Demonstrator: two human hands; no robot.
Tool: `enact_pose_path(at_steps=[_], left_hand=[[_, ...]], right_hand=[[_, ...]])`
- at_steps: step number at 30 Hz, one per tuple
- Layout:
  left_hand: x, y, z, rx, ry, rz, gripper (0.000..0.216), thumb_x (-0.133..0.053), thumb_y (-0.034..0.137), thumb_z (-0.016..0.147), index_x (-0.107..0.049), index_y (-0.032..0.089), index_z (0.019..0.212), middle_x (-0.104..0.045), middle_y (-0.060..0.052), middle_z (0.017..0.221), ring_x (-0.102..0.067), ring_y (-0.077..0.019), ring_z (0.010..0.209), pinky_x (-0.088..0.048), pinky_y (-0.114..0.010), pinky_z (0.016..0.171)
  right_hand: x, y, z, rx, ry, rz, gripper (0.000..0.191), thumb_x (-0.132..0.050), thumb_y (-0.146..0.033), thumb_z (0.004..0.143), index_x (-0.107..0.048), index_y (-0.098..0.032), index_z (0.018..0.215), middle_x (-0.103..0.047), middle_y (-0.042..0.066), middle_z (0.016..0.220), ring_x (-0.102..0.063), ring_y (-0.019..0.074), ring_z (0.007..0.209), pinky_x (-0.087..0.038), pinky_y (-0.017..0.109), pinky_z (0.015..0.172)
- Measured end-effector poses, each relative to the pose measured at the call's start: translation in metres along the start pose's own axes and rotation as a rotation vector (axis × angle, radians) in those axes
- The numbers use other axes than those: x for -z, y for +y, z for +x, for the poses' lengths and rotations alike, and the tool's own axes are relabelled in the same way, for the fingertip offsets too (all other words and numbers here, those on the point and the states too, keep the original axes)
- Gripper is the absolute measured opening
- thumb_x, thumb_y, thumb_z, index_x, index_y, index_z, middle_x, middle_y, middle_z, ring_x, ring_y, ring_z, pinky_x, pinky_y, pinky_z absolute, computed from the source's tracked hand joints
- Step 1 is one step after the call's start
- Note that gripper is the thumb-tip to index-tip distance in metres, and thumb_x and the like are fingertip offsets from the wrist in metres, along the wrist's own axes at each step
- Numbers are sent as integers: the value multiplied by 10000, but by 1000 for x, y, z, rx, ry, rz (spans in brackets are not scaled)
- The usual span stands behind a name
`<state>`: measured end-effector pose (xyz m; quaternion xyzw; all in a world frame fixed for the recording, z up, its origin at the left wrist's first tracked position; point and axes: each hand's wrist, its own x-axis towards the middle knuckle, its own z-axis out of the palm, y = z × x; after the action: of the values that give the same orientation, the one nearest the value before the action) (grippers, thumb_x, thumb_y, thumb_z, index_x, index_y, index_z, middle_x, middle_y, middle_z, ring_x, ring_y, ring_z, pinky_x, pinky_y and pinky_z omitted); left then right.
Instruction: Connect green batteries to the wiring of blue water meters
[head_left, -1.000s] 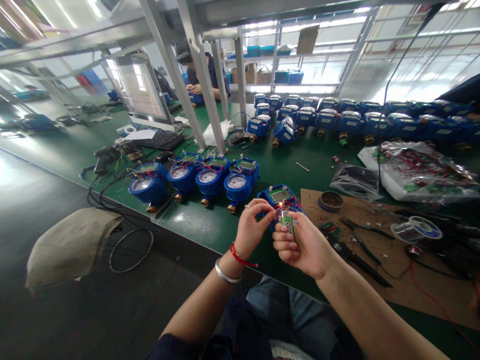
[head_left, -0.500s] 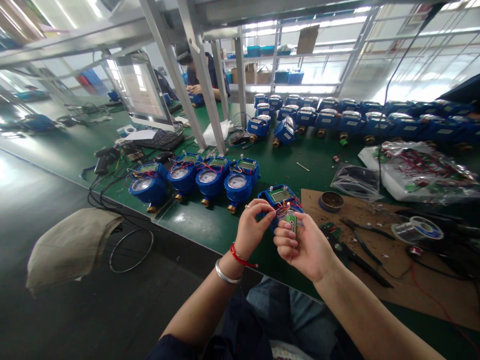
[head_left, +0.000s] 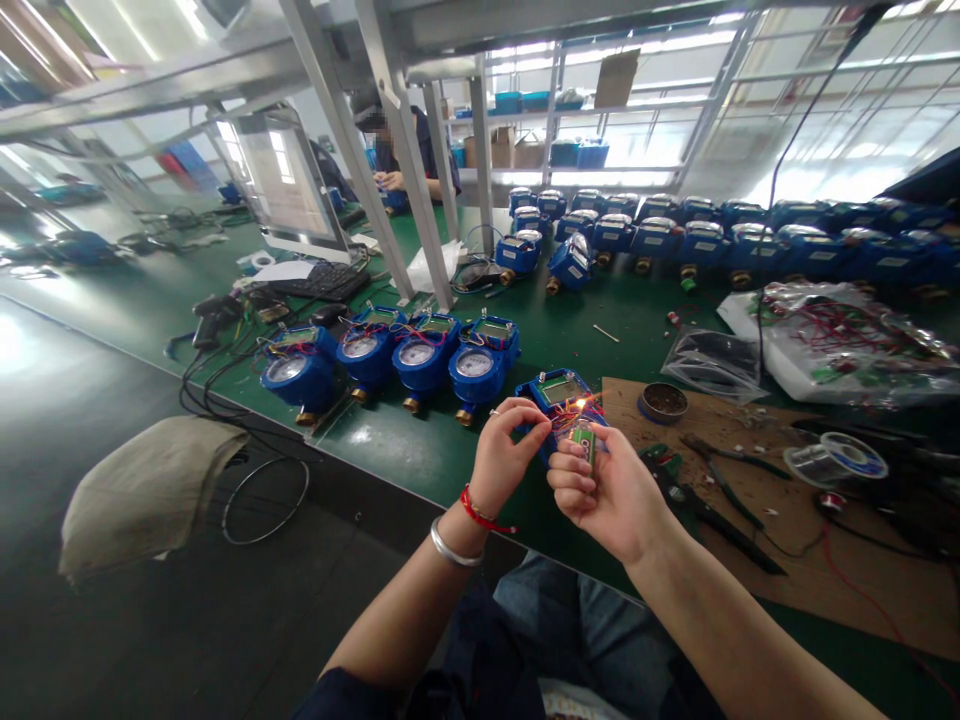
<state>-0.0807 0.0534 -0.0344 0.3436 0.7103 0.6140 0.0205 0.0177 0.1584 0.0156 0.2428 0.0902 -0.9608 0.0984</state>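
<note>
My right hand is wrapped round a green lighter, its thumb at the top. A small bright flame burns above the lighter, beside thin coloured wires. The wires come from an open blue water meter with a small display, partly hidden behind my hands. My left hand is closed in a pinch at the left end of these wires, thumb against forefinger. What exactly lies between the fingertips is very small, but it appears to be the wires.
Several open blue meters stand in a row to the left. More meters line the back. A brown board at right carries pliers, a round tin and a solder spool. Across the bench a co-worker's hands hold a meter.
A flame has appeared at the top of the lighter, near the wires. Both hands have stayed in nearly the same place.
</note>
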Motion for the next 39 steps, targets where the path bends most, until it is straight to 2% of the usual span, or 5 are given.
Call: enact_pose_path(at_steps=[4,10,12,22,39], left_hand=[[0,0,0,13,-4,1,116,-598,268,853,-653,178,807,-607,-53,956,-585,-169,930,-454,-310,872],[-2,6,0,20,-6,43,102,-606,262,847,-645,173,816,-602,-57,957,-578,-175,927,-454,-312,854],[-5,9,0,19,2,76,96,-611,262,845,-641,173,827,-602,-55,959,-575,-174,921,-453,-310,844],[-19,21,5,-17,43,250,133,-634,307,833,-672,189,882,-625,-70,977,-575,-207,950,-451,-341,852],[-19,16,8,26,85,191,126,-597,279,864,-653,182,804,-630,-44,894,-591,-175,875,-465,-310,809]], right_hand=[[-2,-9,-11,95,-31,-269,414,-381,-501,915,-408,-176,660,-251,-84,525,-202,36,409,-160,155,356],[15,-48,-10,1111,289,-1362,172,-702,-358,747,-645,-211,814,-562,5,688,-487,139,628,-392,261,602],[25,-58,-2,1250,309,-1618,154,-678,-319,763,-676,-231,889,-638,38,839,-557,195,775,-415,322,751],[38,-66,17,1179,65,-1604,51,-672,-266,755,-679,-249,802,-628,37,815,-543,214,792,-382,329,779],[49,-71,17,1198,-5,-1694,224,-564,-155,816,-690,-261,967,-614,37,896,-570,206,856,-414,325,784]])
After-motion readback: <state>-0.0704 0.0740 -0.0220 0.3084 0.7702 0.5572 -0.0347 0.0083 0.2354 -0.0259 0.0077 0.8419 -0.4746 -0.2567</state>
